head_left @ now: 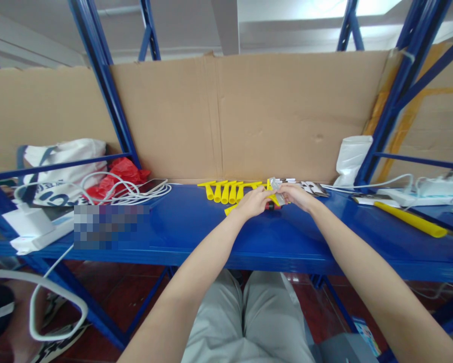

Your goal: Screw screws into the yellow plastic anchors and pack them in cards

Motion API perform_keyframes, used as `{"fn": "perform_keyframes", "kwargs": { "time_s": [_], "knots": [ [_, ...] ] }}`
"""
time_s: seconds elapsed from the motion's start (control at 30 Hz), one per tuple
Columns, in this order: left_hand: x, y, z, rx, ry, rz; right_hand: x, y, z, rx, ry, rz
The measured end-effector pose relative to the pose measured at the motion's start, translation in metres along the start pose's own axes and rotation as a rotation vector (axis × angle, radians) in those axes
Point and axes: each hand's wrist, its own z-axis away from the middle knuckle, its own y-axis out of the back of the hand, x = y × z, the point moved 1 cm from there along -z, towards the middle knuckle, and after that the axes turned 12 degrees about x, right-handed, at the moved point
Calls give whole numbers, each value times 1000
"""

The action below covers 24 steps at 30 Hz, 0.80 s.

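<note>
My left hand (253, 200) is closed on a yellow T-shaped tool with a tube handle (229, 209), whose end sticks out below the palm. My right hand (297, 195) pinches a small clear plastic bag (276, 185) between the two hands. The fingertips of both hands nearly meet, and they partly hide what they hold. Under them on the blue shelf lies a red and black object (273, 206), mostly covered. Several like yellow T-shaped tools (224, 192) lie in a row to the left, handles toward me. Behind my right hand are black and white packets (314, 188).
A white pouch (352, 159) stands against the cardboard back wall (279, 116). A yellow tube (411, 219) and white power strip (418, 196) lie at right. Coiled white cables (150, 194), a red plastic bag (122, 171) and a cloth bag (67, 154) occupy the left. Another person's leg shows lower left.
</note>
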Motion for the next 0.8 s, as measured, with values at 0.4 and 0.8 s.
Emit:
{"fn": "perform_keyframes", "kwargs": {
  "time_s": [0.4, 0.8],
  "knots": [
    [16, 4, 2, -53, -82, -43, -1, 1, 0, 182, 118, 133],
    [16, -1, 3, -78, -31, -77, 8, 3, -8, 146, -9, 63]
  ]
}}
